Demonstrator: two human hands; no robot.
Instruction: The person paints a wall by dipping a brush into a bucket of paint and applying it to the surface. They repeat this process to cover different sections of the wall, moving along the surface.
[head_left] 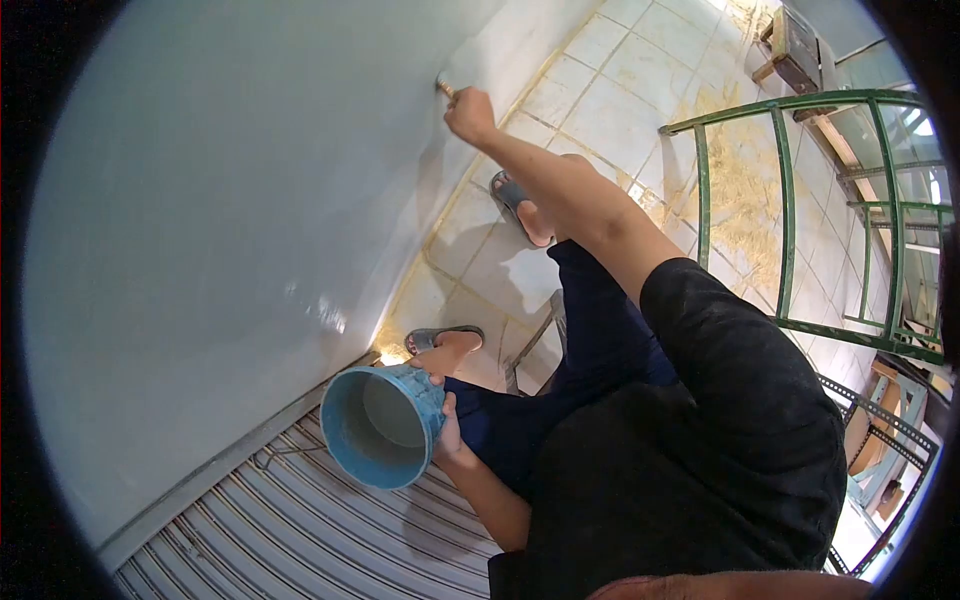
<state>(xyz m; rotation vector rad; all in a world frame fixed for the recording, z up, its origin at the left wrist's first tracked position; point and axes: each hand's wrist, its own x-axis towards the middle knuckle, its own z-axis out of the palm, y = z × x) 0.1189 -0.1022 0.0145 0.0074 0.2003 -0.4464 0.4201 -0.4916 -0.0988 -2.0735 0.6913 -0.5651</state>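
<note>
My left hand [447, 420] is wrapped around the side of a blue plastic bucket [343, 440], beside my left leg. The bucket is tilted so that its mouth faces me, and a thin greyish-white liquid [393, 414] lies inside. My right arm is stretched out along the pale wall [230, 200]. In my right hand [470, 114] the fingers are closed on a small paintbrush [446, 90], its tip against the wall low down near the floor. The fist hides most of the brush. A wet-looking shine shows on the wall.
A green metal frame with rungs [786, 210] stands at the right. Yellowish smears cover parts of the tiled floor [600, 120]. Ribbed metal shutter [250, 520] meets the wall at lower left. Grey stool legs [530, 345] show by my legs; a wooden stool [793, 50] stands farther off.
</note>
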